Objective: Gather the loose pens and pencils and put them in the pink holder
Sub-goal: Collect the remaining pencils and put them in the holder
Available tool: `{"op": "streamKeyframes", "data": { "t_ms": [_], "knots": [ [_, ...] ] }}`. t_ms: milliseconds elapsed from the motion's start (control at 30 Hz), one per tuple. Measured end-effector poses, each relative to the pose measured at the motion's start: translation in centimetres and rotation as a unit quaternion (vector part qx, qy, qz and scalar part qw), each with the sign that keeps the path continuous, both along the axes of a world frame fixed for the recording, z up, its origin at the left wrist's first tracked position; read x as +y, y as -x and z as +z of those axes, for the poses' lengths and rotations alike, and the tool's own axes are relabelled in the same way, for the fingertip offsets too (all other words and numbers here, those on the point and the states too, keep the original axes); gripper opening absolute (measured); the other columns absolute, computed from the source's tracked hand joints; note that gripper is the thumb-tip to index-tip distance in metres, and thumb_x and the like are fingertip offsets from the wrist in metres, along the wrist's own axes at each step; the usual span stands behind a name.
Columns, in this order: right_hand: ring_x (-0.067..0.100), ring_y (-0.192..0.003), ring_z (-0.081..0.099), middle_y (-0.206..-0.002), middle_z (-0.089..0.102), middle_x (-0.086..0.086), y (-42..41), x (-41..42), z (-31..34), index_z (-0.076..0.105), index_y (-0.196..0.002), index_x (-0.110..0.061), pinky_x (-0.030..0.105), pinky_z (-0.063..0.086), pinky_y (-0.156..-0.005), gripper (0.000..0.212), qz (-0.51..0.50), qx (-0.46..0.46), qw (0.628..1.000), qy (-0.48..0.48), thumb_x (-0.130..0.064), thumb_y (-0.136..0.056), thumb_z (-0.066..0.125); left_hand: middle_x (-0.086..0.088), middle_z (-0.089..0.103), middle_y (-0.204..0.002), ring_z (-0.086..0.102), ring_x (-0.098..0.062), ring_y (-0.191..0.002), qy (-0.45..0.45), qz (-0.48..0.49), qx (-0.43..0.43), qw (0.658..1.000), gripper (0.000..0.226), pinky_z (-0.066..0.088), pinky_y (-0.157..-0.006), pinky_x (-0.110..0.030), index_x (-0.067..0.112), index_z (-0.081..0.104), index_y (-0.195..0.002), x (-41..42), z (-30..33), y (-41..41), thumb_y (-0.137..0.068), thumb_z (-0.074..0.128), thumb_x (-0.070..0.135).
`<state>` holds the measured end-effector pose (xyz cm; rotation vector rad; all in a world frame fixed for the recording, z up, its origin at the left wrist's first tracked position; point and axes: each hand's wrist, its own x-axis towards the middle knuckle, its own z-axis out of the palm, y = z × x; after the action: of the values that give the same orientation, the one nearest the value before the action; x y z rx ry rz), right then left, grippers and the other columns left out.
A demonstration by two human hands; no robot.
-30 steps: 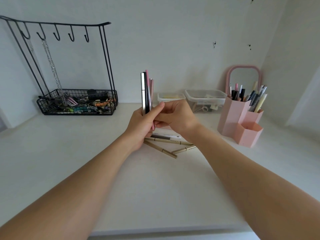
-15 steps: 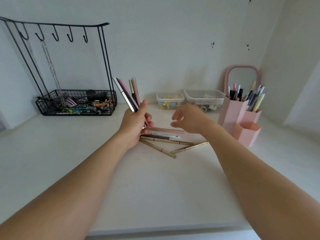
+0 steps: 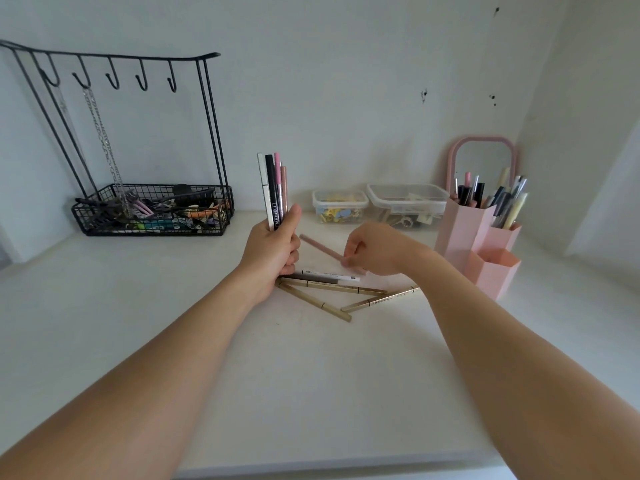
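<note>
My left hand [image 3: 273, 249] holds an upright bundle of pens [image 3: 273, 188]: white, black and pink ones. My right hand [image 3: 377, 247] pinches one end of a dusty pink pencil [image 3: 320, 249], which slants up to the left just above the table. Below the hands lie a white pen [image 3: 330, 275] and three gold pencils [image 3: 318, 301] in a loose crossing heap. The pink holder [image 3: 474, 237], made of hexagonal tubes, stands at the right with several pens in its two tall tubes; its low front tube looks empty.
A black wire rack with hooks and a basket [image 3: 152, 216] of small items stands at the back left. Two clear plastic boxes [image 3: 381, 206] sit against the wall. A pink-framed mirror [image 3: 481, 161] stands behind the holder. The table's front edge [image 3: 311, 462] runs near me.
My right hand let go of the bundle, reached down and took hold of the pink pencil, lifting its end. My left hand tilted the bundle left, then brought it upright again.
</note>
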<state>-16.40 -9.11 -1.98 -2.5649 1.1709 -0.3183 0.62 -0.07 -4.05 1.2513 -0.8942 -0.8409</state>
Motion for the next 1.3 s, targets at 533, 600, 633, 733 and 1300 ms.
{"op": "streamKeyframes", "data": {
  "t_ms": [533,600,633,733,1300],
  "knots": [
    [0.017,-0.067,0.064,-0.076,0.07,0.011,-2.7,3.0,0.4,0.07,-0.095,0.003,0.027,0.056,-0.069,0.013,0.049,-0.481,0.839,-0.25,-0.01,-0.092,0.068,0.008,0.026,-0.054,0.019,-0.012,-0.051,0.021,-0.068,-0.003,0.997,0.047,0.012,-0.049,-0.027,0.022,0.047,-0.071,0.5,0.1,1.3,-0.08,0.068,0.063],
    [0.02,-0.068,0.067,-0.076,0.07,0.014,-3.0,3.4,0.2,0.069,-0.095,0.006,0.029,0.059,-0.072,0.011,0.051,-0.492,0.835,-0.242,-0.005,-0.092,0.067,0.008,0.029,-0.053,0.02,-0.012,-0.049,0.024,-0.065,-0.002,0.998,0.047,0.014,-0.047,-0.026,0.022,0.045,-0.069,0.5,0.0,1.2,-0.08,0.071,0.06],
    [0.024,-0.071,0.069,-0.08,0.071,0.019,-3.1,3.6,0.1,0.069,-0.094,0.007,0.032,0.06,-0.075,0.01,0.055,-0.497,0.832,-0.241,-0.002,-0.091,0.067,0.008,0.032,-0.054,0.021,-0.011,-0.049,0.028,-0.067,-0.002,0.997,0.045,0.014,-0.046,-0.024,0.022,0.047,-0.07,0.4,0.0,1.2,-0.079,0.072,0.059],
    [0.034,-0.075,0.07,-0.09,0.07,0.031,-3.3,4.1,-0.1,0.068,-0.095,0.011,0.041,0.062,-0.079,0.009,0.061,-0.501,0.834,-0.223,0.007,-0.087,0.067,0.004,0.034,-0.059,0.023,-0.012,-0.048,0.032,-0.076,-0.014,0.997,0.039,0.017,-0.043,-0.023,0.021,0.058,-0.079,0.4,-0.2,1.2,-0.081,0.073,0.057],
    [0.011,-0.058,0.059,-0.08,0.067,0.006,-3.4,3.1,0.0,0.067,-0.103,-0.012,0.019,0.042,-0.05,0.016,-0.001,-0.351,0.929,-0.115,-0.023,-0.092,0.066,0.004,0.046,-0.059,0.041,-0.014,-0.051,0.004,0.005,-0.024,1.0,0.016,0.021,-0.04,-0.02,0.02,0.059,-0.095,-0.2,-0.1,0.8,-0.101,0.054,0.034]
  ]
}}
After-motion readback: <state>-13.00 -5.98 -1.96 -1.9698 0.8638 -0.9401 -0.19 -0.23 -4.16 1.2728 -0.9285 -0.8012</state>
